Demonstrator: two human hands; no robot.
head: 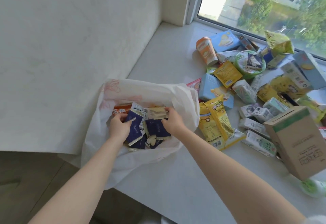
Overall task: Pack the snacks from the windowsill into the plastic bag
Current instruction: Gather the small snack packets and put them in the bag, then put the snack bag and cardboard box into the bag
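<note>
Left hand is curling its fingers round a dark blue foil sachet. Right hand is gripping a second dark blue sachet; its fingertips seem to be touching a cream wrapper too, but the overlap is hard to read. Both hands are working inside the thin white plastic bag, beside an orange printed packet. The bag is sitting open on the pale stone windowsill, sagging over its near edge. Just to its right a yellow crinkled snack bag is lying, then a light blue carton, an orange paper cup on its side, a green-rimmed bowl and an upright brown cardboard box.
</note>
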